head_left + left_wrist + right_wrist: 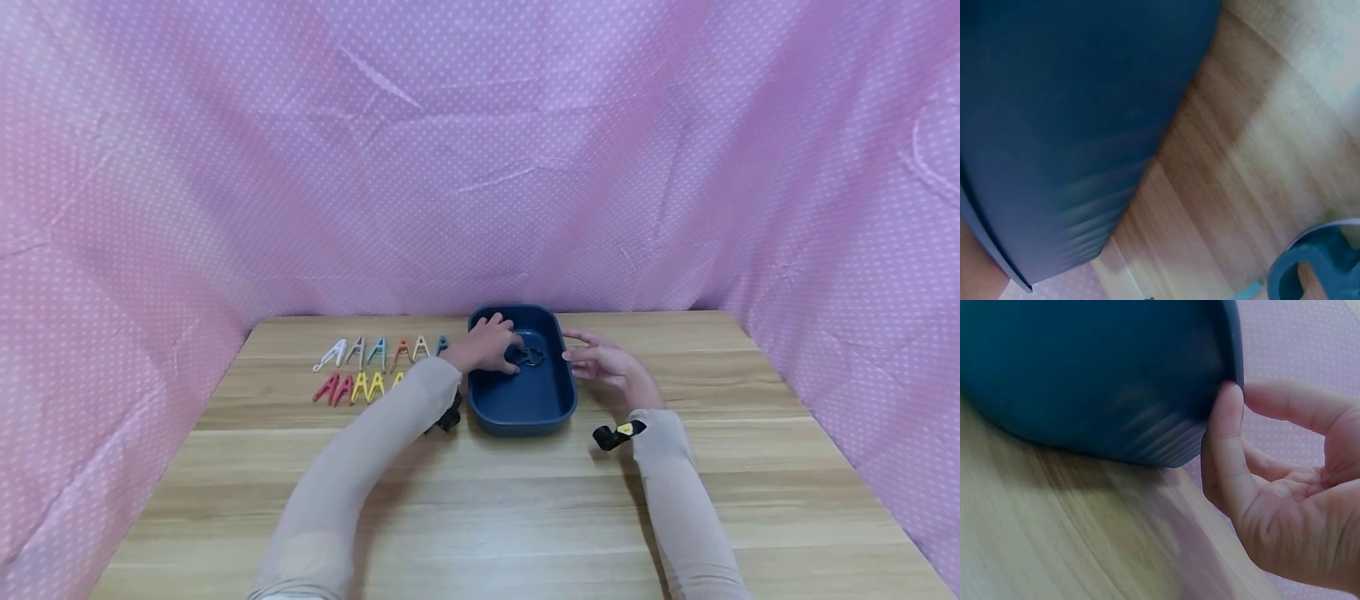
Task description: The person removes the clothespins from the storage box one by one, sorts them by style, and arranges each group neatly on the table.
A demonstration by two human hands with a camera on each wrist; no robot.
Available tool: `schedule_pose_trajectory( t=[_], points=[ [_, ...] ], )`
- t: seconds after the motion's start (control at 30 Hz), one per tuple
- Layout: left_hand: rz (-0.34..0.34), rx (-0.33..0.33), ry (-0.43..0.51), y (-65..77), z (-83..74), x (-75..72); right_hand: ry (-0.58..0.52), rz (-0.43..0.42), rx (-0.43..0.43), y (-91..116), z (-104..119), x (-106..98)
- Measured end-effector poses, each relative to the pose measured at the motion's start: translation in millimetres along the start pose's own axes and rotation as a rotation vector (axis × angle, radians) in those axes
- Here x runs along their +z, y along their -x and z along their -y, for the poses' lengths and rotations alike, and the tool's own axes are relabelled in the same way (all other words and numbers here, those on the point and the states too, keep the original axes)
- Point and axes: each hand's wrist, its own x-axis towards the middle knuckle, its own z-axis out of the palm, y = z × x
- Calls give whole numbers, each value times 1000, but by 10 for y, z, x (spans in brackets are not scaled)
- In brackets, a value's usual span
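A dark blue rectangular basin [525, 408] stands on the table, with a dark green clip [532, 357] lying on its floor. My left hand [489, 343] reaches over the basin's left side, fingers spread, just left of that clip; nothing shows in its grasp. At the right rim, my right hand [603, 363] touches the basin's outer side with fingertips; the right wrist view shows its fingers [1229, 425] fairly straight against the rim. Left of the basin, A-shaped clips lie in two rows, among them a white clip [331, 355] and a red clip [326, 387]. My left arm hides part of the rows.
The wooden table [510, 517] meets pink dotted cloth [480, 167] at the back and sides. A black wrist camera [615, 435] sits below my right hand. Near the basin's left side, a teal clip [1322, 262] shows in the left wrist view.
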Motion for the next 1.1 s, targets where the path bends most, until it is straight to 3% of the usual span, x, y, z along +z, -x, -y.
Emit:
schedule_pose_trajectory(
  t=[1.1],
  points=[
    [-77,-2,10,16,-20,22,52,-16,12,-39,-12,-38]
  ],
)
